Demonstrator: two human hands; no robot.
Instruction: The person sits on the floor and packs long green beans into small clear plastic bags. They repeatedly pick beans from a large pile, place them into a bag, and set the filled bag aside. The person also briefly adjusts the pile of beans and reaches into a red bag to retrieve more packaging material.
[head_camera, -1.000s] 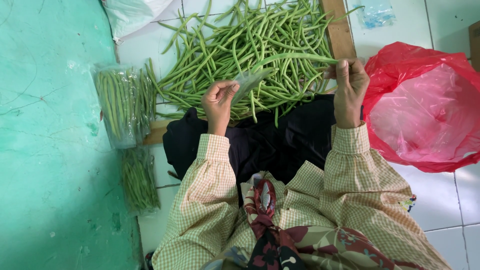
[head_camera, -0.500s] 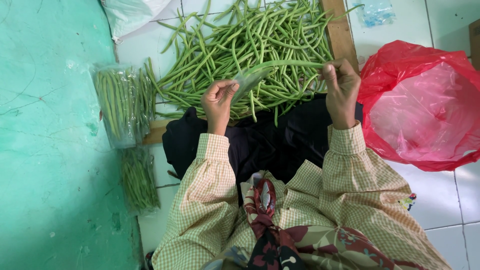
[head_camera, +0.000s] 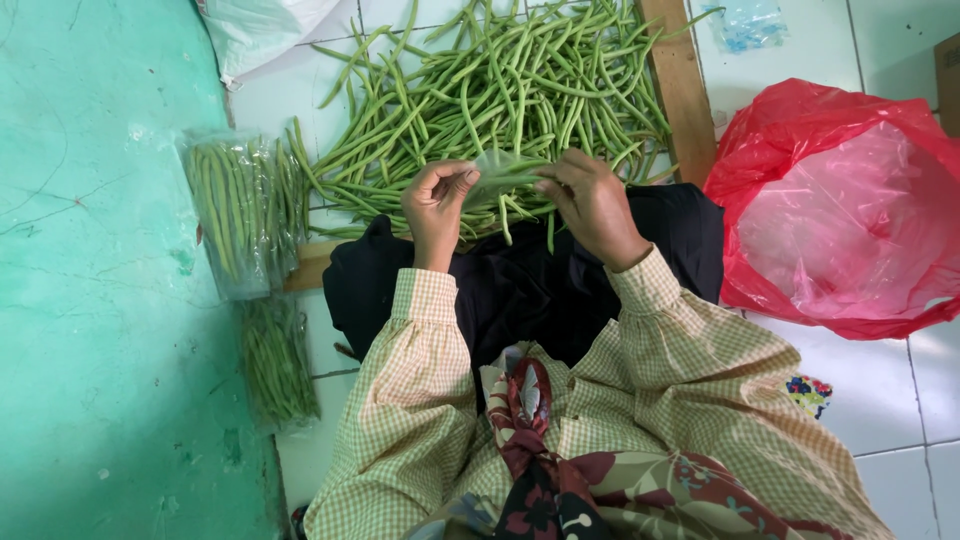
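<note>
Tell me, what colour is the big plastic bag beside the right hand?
Red; the plastic bag shows best in the head view.

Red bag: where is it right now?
In the head view the red bag lies on the white tile floor at the person's right, just past the wooden board that edges the bean pile, near the right hand.

A white tiled floor (head_camera: 880, 400) is seen across the right and centre of the frame. A heap of green beans (head_camera: 500, 90) is spread on it at upper centre, bordered by a wooden plank (head_camera: 680, 90). Two clear packs of beans (head_camera: 240, 210) are laid at left, a red plastic bag (head_camera: 840, 220) at right.
</note>
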